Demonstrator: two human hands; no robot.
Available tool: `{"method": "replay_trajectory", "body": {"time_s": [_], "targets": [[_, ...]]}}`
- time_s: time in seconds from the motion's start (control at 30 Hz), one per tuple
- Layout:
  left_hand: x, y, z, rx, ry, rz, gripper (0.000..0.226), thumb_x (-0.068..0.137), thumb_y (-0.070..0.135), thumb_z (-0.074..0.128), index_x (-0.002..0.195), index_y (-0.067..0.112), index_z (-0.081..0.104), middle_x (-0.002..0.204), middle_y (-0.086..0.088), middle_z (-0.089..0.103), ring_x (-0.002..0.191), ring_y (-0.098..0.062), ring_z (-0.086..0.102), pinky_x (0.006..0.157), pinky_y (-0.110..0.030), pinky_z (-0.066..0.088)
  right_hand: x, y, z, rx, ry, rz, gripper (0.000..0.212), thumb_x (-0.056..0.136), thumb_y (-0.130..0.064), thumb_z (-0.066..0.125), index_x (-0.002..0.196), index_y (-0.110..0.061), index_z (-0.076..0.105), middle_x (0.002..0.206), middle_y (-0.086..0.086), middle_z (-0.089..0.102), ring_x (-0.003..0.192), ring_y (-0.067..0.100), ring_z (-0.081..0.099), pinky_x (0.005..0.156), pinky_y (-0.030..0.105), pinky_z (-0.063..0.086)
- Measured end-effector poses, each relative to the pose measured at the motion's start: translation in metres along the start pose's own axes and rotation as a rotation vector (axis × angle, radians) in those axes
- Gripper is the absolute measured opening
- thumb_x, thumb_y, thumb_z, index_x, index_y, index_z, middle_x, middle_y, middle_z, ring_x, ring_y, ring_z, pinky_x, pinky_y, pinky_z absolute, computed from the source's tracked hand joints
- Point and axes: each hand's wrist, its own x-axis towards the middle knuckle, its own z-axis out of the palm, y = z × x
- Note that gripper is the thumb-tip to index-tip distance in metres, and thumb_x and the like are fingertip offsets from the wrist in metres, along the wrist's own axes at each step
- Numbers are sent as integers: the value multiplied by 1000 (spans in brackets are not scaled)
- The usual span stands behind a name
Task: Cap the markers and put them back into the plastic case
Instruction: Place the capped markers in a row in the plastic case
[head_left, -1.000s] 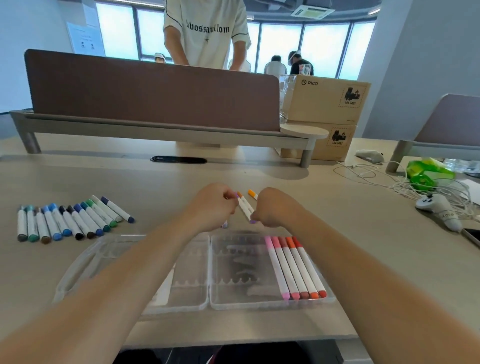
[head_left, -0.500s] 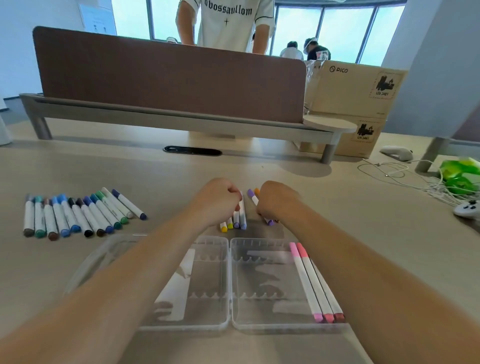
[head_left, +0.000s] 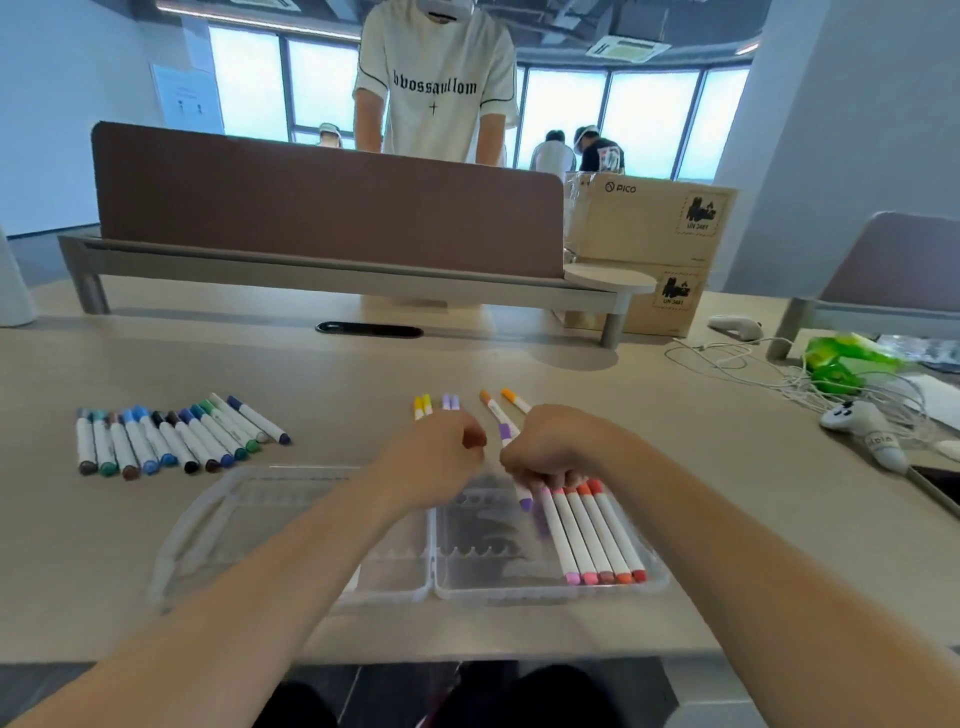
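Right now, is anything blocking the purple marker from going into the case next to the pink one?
Nothing visible. The right hand holds the purple-capped white marker over the clear plastic case, and the slots left of the pink-capped marker look free.

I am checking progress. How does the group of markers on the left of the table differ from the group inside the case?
The left group lies loose on the table; the case group sits in the plastic case.
The left group has blues, greens and dark colours; the case group has pinks and reds.
The left group is larger.
Both have white barrels and lie side by side.
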Motion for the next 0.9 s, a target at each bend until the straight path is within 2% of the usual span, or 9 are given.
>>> {"method": "replay_trajectory", "body": {"time_s": [0.07,0.17,0.3,0.4,0.5,0.6,0.67,0.8,0.9], "targets": [[-7,3,8,-8,-4,48,29,95,16,53,122,21,64,142,-3,54,126,-22,52,102,-32,44,-20,7,0,21,-43,2,30,81,-17,47,53,-10,55,41,4,46,34,18,37,46,20,32],[-17,12,15,42,-45,97,40,94,16,54,133,17,57,136,2,57,122,-19,55,103,-32,43,-41,16,4,43,-79,-2,30,84,-15,46,54,-10,52,36,-1,45,31,14,33,45,21,26],[-31,25,23,81,-77,172,26,94,22,55,118,17,65,109,-1,65,103,-25,62,83,-33,50,-51,26,14,13,-123,-2,33,86,-19,48,54,-11,52,39,0,45,34,14,34,44,20,27],[-35,26,26,142,-142,206,23,94,18,51,111,13,66,97,-9,67,85,-29,62,72,-35,49,-51,31,19,20,-90,-16,38,89,-30,51,56,-11,53,45,3,46,37,15,35,44,21,30],[-36,25,28,145,-182,237,22,94,34,58,106,18,67,98,-3,69,86,-23,62,80,-38,52,-49,36,20,37,-91,-37,42,93,-28,54,55,-12,52,38,-3,47,31,11,37,44,20,31],[-36,25,30,80,-199,221,46,85,49,69,119,18,64,118,0,68,108,-20,61,97,-37,47,-43,38,21,-7,-95,-62,38,92,-23,57,56,-13,53,35,-6,47,28,7,38,42,17,33],[-34,24,32,91,-197,200,54,83,52,70,125,19,61,124,-1,66,113,-21,59,101,-38,45,-39,38,21,-51,-92,-74,36,91,-24,58,57,-13,55,40,-4,49,31,8,40,43,17,35],[-28,22,35,119,-203,191,51,80,58,69,118,24,63,113,3,69,104,-19,62,91,-34,48,-33,37,19,-74,-115,-92,31,90,-29,58,64,-12,58,54,2,50,43,14,41,49,21,37],[-26,25,36,190,-199,219,49,78,63,66,109,25,66,102,4,70,94,-19,62,81,-32,49,-26,37,18,-78,-130,-95,29,90,-27,57,65,-12,59,56,2,50,43,14,40,48,20,37]]}}
